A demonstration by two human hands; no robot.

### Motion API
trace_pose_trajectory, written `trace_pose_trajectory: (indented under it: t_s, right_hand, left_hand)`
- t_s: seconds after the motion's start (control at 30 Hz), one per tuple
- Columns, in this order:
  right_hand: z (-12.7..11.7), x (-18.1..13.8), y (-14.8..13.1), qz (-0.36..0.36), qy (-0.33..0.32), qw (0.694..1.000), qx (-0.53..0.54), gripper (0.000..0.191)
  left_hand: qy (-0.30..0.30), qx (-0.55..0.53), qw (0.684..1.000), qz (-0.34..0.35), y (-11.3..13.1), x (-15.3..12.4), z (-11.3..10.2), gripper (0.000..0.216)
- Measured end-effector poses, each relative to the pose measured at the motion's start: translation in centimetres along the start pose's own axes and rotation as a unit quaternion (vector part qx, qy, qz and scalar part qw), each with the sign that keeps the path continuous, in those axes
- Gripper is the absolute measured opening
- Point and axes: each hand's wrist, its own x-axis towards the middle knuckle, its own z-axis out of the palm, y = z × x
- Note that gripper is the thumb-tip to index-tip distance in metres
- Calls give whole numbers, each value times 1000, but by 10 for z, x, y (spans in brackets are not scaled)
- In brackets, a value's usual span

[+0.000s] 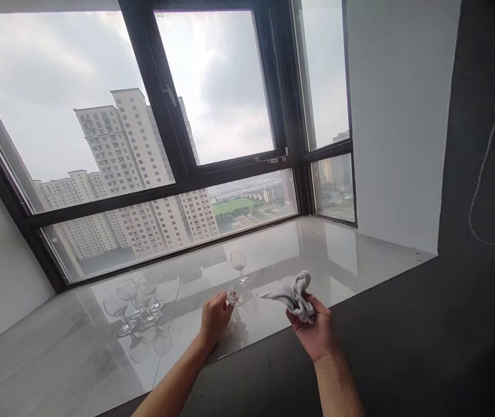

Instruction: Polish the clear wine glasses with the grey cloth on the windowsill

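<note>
My left hand (216, 317) has its fingers closed on a clear wine glass (241, 294), tilted over on its side just above or at the glossy sill. Bunched in my right hand (315, 330) is a grey-white cloth (294, 298), its loose end trailing left toward the glass. Behind the held glass, another wine glass (238, 260) stands upright on the sill. Farther left is a group of several stemmed glasses (126, 291), standing close together with their reflections below them.
The shiny tiled windowsill (273, 249) ends at a front edge above a dark wall (386, 347). Dark window frames (178, 191) rise behind it, with tall buildings outside. A beaded cord (486, 156) hangs at the far right.
</note>
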Motion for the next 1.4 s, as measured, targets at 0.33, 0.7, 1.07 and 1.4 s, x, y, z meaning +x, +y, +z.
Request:
trace_pose_trajectory:
  t_s: [0.33,0.7,1.07,1.4]
  right_hand:
    - [3,-4,-4,-7,-60,998,7,12]
    - [23,-12,20,-2,-164,986,-30,19]
    - [29,-17,22,-56,-175,974,-132,34]
    - [27,-17,15,-113,-109,969,-193,47]
  left_hand:
    - [-24,17,1000,3,10,1,3,22]
    - [-32,18,999,-14,11,2,3,18]
    - [-24,32,999,1,10,2,5,21]
    - [-25,10,1000,-7,11,1,4,27]
